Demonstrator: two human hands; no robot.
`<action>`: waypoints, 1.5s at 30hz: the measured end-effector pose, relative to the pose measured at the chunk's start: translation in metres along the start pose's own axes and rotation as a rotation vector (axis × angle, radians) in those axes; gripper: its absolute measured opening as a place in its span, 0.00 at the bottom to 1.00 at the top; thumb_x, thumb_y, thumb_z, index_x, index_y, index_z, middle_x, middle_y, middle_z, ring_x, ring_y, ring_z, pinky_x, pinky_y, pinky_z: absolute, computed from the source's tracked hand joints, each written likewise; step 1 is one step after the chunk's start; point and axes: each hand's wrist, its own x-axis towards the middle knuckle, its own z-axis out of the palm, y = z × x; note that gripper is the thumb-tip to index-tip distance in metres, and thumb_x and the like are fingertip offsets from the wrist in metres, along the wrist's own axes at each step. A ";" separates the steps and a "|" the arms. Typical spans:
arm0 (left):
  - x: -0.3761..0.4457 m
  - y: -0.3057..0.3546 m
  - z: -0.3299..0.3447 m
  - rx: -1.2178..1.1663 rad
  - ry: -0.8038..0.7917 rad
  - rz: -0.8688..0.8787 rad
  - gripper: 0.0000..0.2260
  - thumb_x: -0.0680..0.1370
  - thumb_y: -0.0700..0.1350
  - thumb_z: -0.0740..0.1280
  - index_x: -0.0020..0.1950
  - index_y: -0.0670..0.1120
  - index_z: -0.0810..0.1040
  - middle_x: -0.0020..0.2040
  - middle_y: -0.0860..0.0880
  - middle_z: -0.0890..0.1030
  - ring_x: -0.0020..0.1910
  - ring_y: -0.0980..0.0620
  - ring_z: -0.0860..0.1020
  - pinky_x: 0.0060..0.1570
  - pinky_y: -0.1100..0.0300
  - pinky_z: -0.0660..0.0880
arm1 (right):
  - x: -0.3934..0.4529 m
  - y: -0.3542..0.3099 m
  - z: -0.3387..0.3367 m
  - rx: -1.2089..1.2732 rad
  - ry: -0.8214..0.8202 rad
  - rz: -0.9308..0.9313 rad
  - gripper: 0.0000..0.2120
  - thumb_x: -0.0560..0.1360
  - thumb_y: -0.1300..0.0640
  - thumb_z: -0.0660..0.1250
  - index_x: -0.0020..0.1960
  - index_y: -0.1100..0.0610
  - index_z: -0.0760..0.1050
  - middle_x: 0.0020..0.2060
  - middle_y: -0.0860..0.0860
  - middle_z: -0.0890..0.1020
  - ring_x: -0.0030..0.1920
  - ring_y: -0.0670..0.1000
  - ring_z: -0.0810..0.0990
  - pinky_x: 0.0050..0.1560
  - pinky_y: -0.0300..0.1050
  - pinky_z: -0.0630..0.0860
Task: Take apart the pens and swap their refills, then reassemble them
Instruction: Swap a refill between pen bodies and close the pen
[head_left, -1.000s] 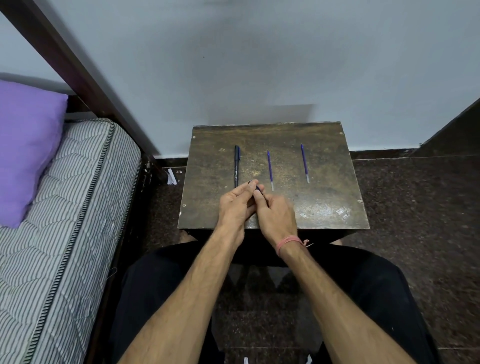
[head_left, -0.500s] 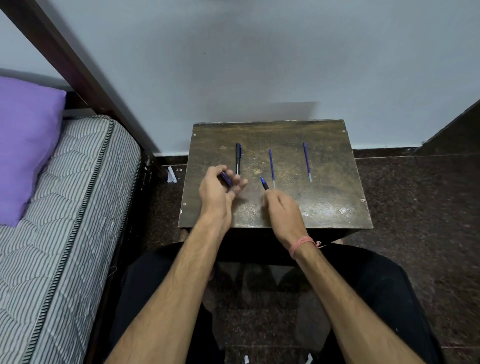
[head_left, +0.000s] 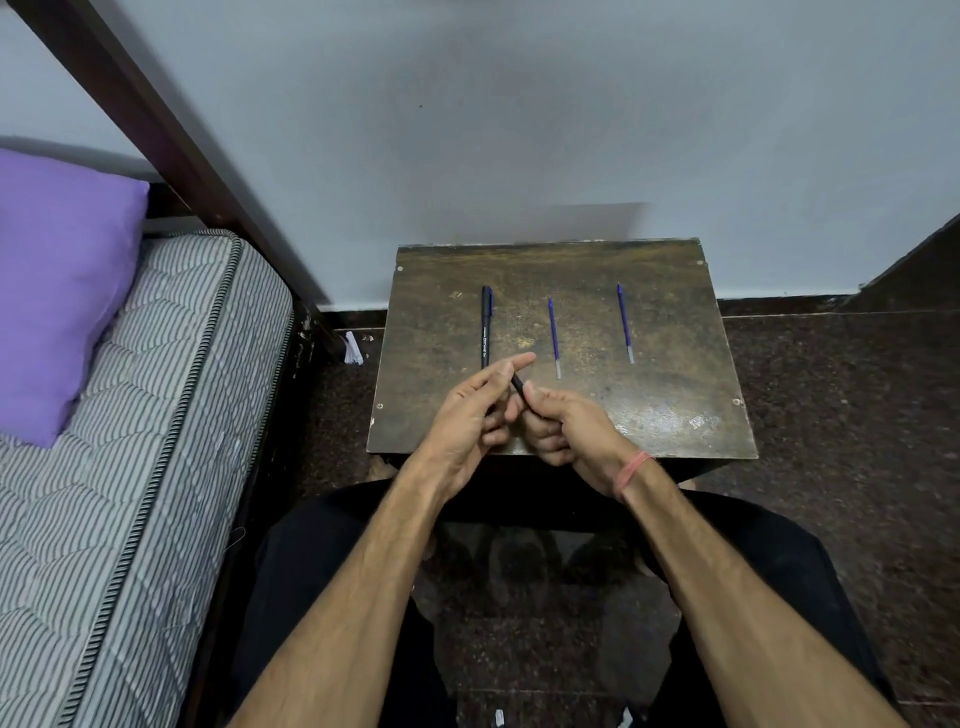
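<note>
On a small dark wooden table (head_left: 665, 415) lie a black pen barrel with its cap (head_left: 486, 325) at the left and two loose purple refills, one in the middle (head_left: 554, 335) and one to the right (head_left: 624, 322). Over the table's front edge my left hand (head_left: 470, 415) and my right hand (head_left: 563, 423) meet. Between their fingertips they pinch a short black pen part (head_left: 518, 385). Most of that part is hidden by my fingers.
A bed with a striped mattress (head_left: 145, 441) and a purple pillow (head_left: 57, 291) stands close on the left, with a dark wooden bedpost (head_left: 171, 130) slanting up. The wall is right behind the table. My knees in black trousers are under the table's front edge.
Half a second ago my hands were apart, each holding a pen piece. They have come back together over the front of the table and both grip the black part.
</note>
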 end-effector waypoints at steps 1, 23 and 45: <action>-0.001 0.000 -0.001 -0.018 -0.010 -0.001 0.14 0.90 0.48 0.63 0.67 0.52 0.88 0.35 0.52 0.75 0.28 0.61 0.64 0.26 0.70 0.62 | 0.000 -0.001 0.000 0.010 -0.014 0.012 0.21 0.92 0.49 0.55 0.47 0.56 0.77 0.26 0.44 0.61 0.24 0.40 0.55 0.21 0.32 0.52; 0.001 -0.020 0.016 -0.189 0.375 0.094 0.05 0.86 0.42 0.72 0.56 0.44 0.88 0.46 0.48 0.91 0.27 0.64 0.78 0.23 0.71 0.70 | 0.006 0.023 0.019 -0.648 0.319 -0.322 0.21 0.90 0.49 0.61 0.40 0.52 0.73 0.25 0.39 0.72 0.28 0.41 0.68 0.34 0.37 0.64; -0.015 -0.021 0.019 -0.126 0.474 0.112 0.07 0.85 0.41 0.73 0.60 0.40 0.88 0.45 0.48 0.90 0.30 0.60 0.73 0.23 0.69 0.63 | -0.005 0.038 0.026 -0.725 0.374 -0.419 0.13 0.90 0.55 0.61 0.56 0.50 0.85 0.44 0.39 0.88 0.45 0.44 0.86 0.49 0.47 0.79</action>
